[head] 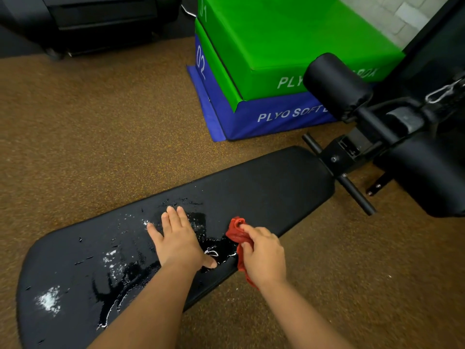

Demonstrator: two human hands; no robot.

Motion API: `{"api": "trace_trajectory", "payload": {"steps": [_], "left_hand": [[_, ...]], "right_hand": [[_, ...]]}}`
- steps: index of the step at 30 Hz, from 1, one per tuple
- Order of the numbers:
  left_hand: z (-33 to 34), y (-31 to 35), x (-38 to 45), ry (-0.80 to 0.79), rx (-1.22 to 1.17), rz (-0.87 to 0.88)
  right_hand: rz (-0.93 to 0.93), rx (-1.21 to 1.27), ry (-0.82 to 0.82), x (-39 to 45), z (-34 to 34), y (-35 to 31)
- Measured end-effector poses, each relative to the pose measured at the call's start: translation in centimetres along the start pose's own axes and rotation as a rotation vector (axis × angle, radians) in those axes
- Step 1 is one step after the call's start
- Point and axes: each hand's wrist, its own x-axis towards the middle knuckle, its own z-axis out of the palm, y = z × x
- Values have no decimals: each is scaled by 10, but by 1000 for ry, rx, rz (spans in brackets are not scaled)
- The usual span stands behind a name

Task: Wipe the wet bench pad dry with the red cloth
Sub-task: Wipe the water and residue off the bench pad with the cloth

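At five o'clock on the bench pad [251,187], red cloth [235,231] is bunched in the closed right hand [264,255]; left hand [180,241] lies flat, empty. Puddles toward eight o'clock risk being smeared, not absorbed.

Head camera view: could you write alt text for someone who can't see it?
A person's right hand presses a bunched red cloth onto a wet black bench pad, while the left hand rests flat beside it. Puddles and droplets remain across the pad.

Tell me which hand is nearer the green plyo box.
Right. The right hand, clutching the red cloth, sits at the pad's near edge, closer to the green plyo box; the left hand lies flat farther left.
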Motion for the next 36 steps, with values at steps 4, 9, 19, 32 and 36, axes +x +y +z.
{"api": "trace_trajectory", "payload": {"steps": [4,9,19,32,36], "left_hand": [[0,0,-2,8,-4,-7],[1,0,-1,29,-12,-12],[4,-2,-5,36,-31,-12],[5,-6,-2,24,-49,23],[4,-6,-2,21,-55,33]], "right_hand": [[-55,17,-37,-7,4,-7],[-101,42,-60,-10,2,-12],[-23,324,-48,12,-10,2],[147,30,140,71,-25,13],[166,58,179,68,-14,1]]}}
